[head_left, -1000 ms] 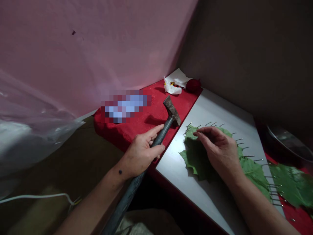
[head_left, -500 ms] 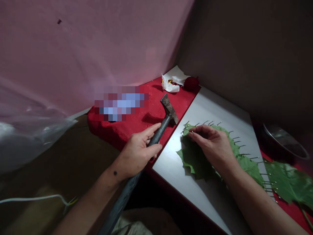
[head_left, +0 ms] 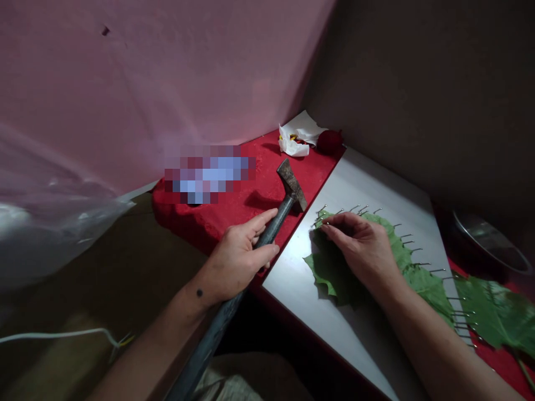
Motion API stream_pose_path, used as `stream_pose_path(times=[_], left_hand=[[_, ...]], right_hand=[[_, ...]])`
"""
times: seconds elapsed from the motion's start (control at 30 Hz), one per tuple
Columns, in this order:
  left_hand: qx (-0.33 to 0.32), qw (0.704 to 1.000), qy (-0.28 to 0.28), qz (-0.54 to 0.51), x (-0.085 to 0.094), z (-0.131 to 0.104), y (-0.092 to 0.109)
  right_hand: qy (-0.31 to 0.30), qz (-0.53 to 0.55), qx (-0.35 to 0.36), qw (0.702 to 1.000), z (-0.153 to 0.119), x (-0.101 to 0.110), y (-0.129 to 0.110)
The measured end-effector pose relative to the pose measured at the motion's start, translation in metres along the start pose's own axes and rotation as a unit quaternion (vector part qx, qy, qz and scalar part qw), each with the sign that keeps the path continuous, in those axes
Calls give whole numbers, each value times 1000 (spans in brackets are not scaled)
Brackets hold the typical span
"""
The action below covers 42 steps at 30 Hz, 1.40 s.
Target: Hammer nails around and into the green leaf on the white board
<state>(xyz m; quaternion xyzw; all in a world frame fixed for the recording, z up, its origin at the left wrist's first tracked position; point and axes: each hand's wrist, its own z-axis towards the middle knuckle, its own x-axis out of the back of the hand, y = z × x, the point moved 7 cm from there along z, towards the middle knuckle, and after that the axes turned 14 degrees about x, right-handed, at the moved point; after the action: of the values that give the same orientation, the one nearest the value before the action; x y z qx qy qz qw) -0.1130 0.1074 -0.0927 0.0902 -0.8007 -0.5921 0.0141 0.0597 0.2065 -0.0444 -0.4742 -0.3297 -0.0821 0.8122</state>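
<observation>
My left hand [head_left: 240,259] grips a hammer [head_left: 281,218] by its dark handle, close below the rusty metal head, which is raised over the red cloth. The long handle runs down under my left forearm. A green leaf [head_left: 320,273] lies on a white board [head_left: 288,281], with several nails [head_left: 406,235] standing along its far edge. My right hand [head_left: 363,242] is over the leaf near its left tip, thumb and forefinger pinched on a nail, of which only a small part shows.
Red cloth [head_left: 246,195] covers the surface at the left, with a blurred patch on it. White paper [head_left: 292,146] and a dark red ball [head_left: 330,142] are at the back. A round metal dish [head_left: 493,239] and another leaf [head_left: 497,312] are at the right.
The whole view has shifted slightly, with things appearing a little further right. Both hands keep the same holds.
</observation>
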Motion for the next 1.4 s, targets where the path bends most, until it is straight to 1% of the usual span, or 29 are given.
stream_pose_path(times=[0.33, 0.63, 0.83, 1.07, 1.4], left_hand=[[0, 1000, 8, 6, 1, -2, 0], [5, 1000, 2, 2, 0, -1, 1], [6, 1000, 6, 5, 1, 0, 1], [-2, 1000, 2, 2, 0, -1, 0], [-5, 1000, 1, 2, -1, -1, 2]], right_hand=[[7, -9, -2, 1000, -1, 0, -1], [22, -33, 41, 998, -5, 5, -20], [1, -14, 29, 999, -8, 2, -14], [-5, -13, 16, 1000, -9, 0, -13], [20, -45, 38, 998, -8, 5, -19]])
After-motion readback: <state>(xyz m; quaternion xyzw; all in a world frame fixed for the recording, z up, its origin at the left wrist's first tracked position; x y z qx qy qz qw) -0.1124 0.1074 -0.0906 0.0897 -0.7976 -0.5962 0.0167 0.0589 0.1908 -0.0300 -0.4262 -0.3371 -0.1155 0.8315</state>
